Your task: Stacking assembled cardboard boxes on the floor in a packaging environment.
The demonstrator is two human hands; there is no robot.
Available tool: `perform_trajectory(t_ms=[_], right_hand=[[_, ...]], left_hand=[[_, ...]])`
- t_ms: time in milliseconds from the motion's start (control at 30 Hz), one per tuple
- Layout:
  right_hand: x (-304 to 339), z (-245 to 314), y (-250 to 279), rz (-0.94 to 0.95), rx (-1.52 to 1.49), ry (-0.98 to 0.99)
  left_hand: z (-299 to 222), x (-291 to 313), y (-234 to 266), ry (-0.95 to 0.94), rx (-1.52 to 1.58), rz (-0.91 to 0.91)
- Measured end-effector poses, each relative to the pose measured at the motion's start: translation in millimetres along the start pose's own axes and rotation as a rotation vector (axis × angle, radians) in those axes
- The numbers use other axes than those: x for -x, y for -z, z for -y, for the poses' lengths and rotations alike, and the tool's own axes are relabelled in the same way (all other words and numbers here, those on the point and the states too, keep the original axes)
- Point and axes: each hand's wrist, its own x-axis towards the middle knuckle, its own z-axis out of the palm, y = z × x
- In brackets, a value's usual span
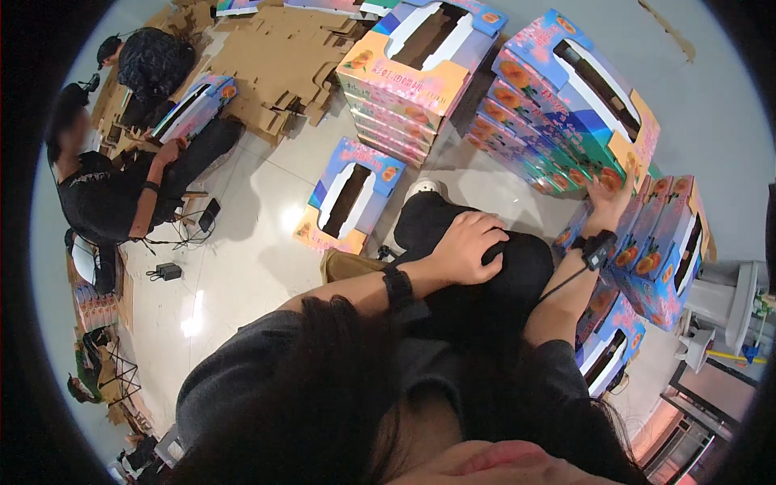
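My left hand lies over my bent knee, its fingers spread and nothing in it. To the right, my right hand reaches to the near end of a printed fruit carton on top of a stack. Its fingers and thumb are around the carton's near corner, partly hard to make out against the print. This carton is blue, pink and orange, with a long cut-out slot in its white top. Beyond my knees, a single carton of the same kind lies on the floor.
Another tall carton stack stands ahead. More cartons lean beside my right forearm. Flattened cardboard covers the far floor. At left, a seated person holds a carton; a black adapter with cables lies nearby.
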Motion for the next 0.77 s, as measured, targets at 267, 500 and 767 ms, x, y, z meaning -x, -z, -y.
perform_trajectory(t_ms=[267,500,767], right_hand=[[10.9,15.1,-0.4,0.032,-0.080,0.162],[64.0,100.6,35.5,0.148,0.116,0.685],[240.6,207.5,-28.0,0.438,0.177,1.241]], left_hand=[[4.8,0.0,4.2,-0.056,0.007,-0.018],[10.5,2.3,26.8,0.099,0.270,-0.385],[-52.5,-37.3,90.7,-0.204,0.628,-0.672]])
